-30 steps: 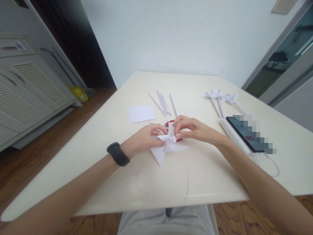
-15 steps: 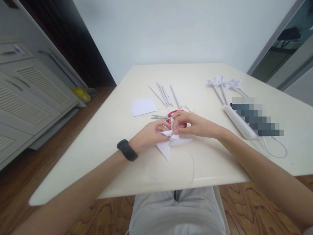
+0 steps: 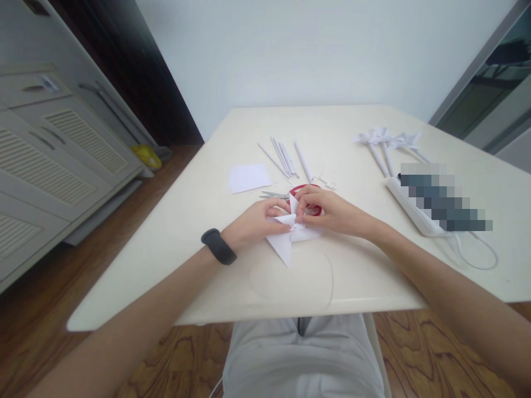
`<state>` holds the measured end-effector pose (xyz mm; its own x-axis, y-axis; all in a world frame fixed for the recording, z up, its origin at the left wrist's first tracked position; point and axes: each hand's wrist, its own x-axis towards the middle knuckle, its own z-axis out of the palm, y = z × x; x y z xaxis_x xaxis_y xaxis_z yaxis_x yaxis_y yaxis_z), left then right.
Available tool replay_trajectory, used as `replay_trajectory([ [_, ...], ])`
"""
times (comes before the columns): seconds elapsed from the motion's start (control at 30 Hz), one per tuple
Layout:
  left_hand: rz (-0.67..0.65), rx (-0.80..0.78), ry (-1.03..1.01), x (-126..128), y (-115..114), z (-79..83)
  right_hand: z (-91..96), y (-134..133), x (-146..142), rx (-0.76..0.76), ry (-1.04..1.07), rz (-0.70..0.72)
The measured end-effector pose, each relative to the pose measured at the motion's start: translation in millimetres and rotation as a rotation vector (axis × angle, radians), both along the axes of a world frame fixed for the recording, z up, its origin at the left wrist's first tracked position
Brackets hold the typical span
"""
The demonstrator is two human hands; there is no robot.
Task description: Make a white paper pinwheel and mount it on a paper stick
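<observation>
A white paper pinwheel [image 3: 282, 246] with folded blades is between my two hands, just above the table. My left hand [image 3: 263, 221], below a black wristband, pinches its left side between thumb and fingers. At the pinwheel's middle, the fingertips of my right hand [image 3: 319, 207] are closed on the paper; whether they also hold something small there I cannot tell. Right behind the hands lie red-handled scissors [image 3: 274, 195], their blades pointing left and their handles partly covered by my right hand.
Beyond the scissors lie white paper sheets [image 3: 249, 178], several thin rolled paper sticks [image 3: 284, 157] and a thicker paper roll [image 3: 303, 160]. Finished-looking pinwheels on sticks [image 3: 379, 138] rest at the back right. A white power strip [image 3: 410, 207] with a cable lies nearer, beside a blurred-out patch.
The view has shifted slightly, so the whole table sits a little further right. Both hands keep their grip on the pinwheel, with only small finger movements.
</observation>
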<state>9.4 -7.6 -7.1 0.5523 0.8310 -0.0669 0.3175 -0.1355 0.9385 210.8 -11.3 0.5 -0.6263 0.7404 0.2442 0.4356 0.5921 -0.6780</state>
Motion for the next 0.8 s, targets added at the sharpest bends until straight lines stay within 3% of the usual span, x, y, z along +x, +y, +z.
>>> replay_trajectory([
  [0.6, -0.025, -0.013, 0.074, -1.1, -1.7, 6.6, 14.6, 6.8, 21.0, -0.376, -0.008, 0.185],
  [0.8, -0.028, -0.015, 0.055, -1.0, -3.6, 7.3, 22.0, 7.6, 30.0, -0.394, 0.072, 0.199],
])
